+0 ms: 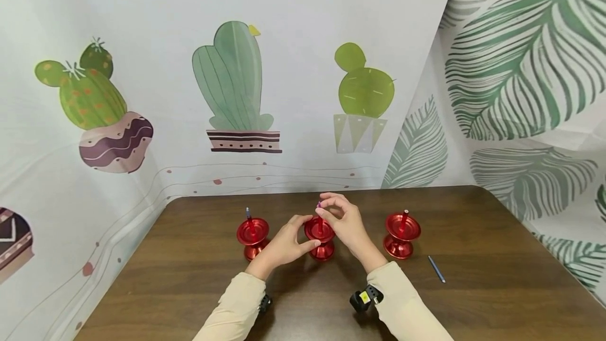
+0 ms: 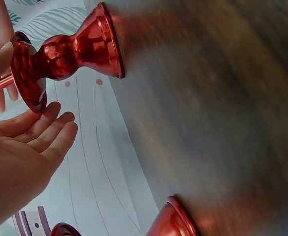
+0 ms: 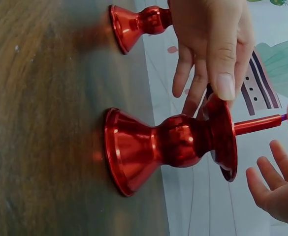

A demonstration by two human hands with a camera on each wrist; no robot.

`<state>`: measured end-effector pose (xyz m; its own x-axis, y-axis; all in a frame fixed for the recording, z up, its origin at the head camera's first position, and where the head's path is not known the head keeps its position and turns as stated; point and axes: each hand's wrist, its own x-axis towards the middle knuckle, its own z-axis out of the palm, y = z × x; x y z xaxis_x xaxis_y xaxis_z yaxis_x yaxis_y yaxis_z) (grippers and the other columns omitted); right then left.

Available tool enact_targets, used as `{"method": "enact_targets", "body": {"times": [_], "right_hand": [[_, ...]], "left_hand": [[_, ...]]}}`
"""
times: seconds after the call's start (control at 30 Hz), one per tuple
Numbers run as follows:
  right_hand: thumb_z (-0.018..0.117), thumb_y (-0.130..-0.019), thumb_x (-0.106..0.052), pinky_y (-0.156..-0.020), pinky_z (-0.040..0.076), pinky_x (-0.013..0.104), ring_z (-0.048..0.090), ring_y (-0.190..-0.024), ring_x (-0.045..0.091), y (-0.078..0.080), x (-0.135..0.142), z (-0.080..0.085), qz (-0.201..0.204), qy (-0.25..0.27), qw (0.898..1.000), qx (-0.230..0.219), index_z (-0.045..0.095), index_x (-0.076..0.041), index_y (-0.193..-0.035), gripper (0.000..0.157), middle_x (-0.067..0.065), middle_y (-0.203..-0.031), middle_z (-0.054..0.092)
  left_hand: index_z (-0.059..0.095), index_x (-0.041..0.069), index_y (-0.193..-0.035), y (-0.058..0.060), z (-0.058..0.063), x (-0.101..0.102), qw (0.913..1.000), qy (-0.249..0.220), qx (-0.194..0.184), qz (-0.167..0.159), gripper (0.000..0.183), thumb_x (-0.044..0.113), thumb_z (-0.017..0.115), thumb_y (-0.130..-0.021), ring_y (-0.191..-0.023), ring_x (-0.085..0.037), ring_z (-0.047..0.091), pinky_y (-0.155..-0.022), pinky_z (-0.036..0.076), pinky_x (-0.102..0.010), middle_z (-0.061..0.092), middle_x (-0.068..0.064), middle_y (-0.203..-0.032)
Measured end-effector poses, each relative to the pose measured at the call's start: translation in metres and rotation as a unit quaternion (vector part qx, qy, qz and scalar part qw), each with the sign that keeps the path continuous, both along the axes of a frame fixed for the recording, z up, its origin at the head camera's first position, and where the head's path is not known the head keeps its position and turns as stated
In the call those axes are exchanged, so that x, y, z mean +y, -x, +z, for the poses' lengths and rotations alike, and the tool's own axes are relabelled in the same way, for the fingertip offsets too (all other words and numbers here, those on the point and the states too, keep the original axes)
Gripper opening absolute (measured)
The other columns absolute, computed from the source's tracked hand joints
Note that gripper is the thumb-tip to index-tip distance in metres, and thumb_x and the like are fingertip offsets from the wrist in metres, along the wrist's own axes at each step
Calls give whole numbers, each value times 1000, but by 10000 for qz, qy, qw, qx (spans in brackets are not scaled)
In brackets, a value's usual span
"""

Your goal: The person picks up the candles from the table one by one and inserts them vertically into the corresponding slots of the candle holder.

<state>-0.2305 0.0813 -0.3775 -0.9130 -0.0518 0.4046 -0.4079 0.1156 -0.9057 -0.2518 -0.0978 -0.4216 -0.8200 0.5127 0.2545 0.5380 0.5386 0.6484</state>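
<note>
In the middle of the head view stands a red metal candle holder, its dish carrying an upright red tube. A thin purple stick, probably a pencil, pokes out of the tube's top. My left hand holds the dish rim between its thumb and fingers. With thumb and index finger, my right hand pinches the purple stick; its other fingers stand off the holder. Most of the stick is hidden by the tube and fingertips.
To the left, another red candle holder has a blue pencil in its tube. A third holder stands right, with a short stub at its tube's top. A blue pencil lies on the brown table. A patterned cloth hangs behind.
</note>
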Motion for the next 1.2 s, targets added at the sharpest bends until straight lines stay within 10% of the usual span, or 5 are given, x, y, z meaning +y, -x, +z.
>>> {"method": "enact_targets", "body": {"times": [0.4,0.7,1.2], "right_hand": [[71,-87,-9,-92,50,43,63,-104,31,23,5,-31,-82,39,10000,39,68,0,-95,12,15,-121,62],[72,-87,-13,-100,39,59,54,-119,32,19,12,-39,4,-742,9965,393,61,-3,-120,36,13,-122,63],[67,-91,-26,-103,38,54,45,-131,32,-7,41,-44,-17,-2362,9701,551,51,-6,-137,53,13,-140,51]], "left_hand": [[45,-8,-134,-2,0,-2,9999,-31,123,-44,62,26,71,-88,-116,-33,55,-97,46,-48,53,-19,-126],[38,-2,-141,-3,-5,-1,9985,-253,-483,62,70,28,71,-87,-125,-32,48,-102,41,-50,47,-18,-134],[53,-2,-126,-29,8,8,9906,-864,934,500,40,9,66,-90,-117,-30,55,-98,45,-46,57,-14,-123]]}}
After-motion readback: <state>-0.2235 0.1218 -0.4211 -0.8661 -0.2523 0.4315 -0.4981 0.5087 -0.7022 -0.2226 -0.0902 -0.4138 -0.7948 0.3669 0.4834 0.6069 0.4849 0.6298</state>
